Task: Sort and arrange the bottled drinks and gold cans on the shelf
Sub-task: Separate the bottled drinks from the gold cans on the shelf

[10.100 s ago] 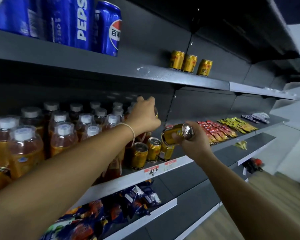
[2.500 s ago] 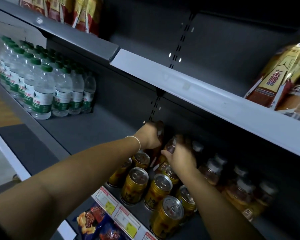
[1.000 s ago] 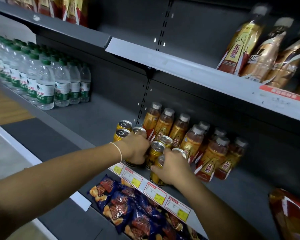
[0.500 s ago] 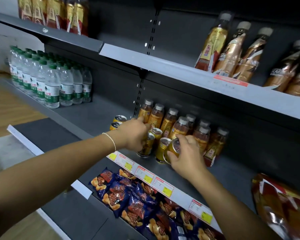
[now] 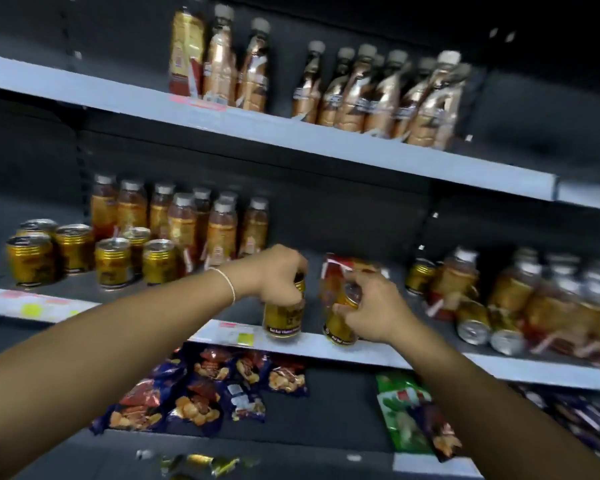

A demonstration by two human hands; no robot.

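My left hand (image 5: 278, 276) grips the top of a gold can (image 5: 284, 318), held upright in front of the middle shelf's edge (image 5: 395, 353). My right hand (image 5: 371, 308) grips a second gold can (image 5: 340, 322), tilted, just to the right of the first. A group of gold cans (image 5: 113, 263) stands at the left of the middle shelf, with amber bottled drinks (image 5: 184, 225) behind them. More amber bottles (image 5: 520, 292) and two cans lying on their sides (image 5: 473, 323) crowd the right of that shelf.
The upper shelf (image 5: 291, 131) carries several brown and gold bottles (image 5: 378, 95). A red snack bag (image 5: 343, 268) lies behind my hands. Snack packets (image 5: 201, 393) and a green packet (image 5: 402, 410) lie on the lower shelf.
Both hands have lifted a gold can each away from the group and carried them to the right along the shelf. The view has swung right, so the can group now sits at the left.
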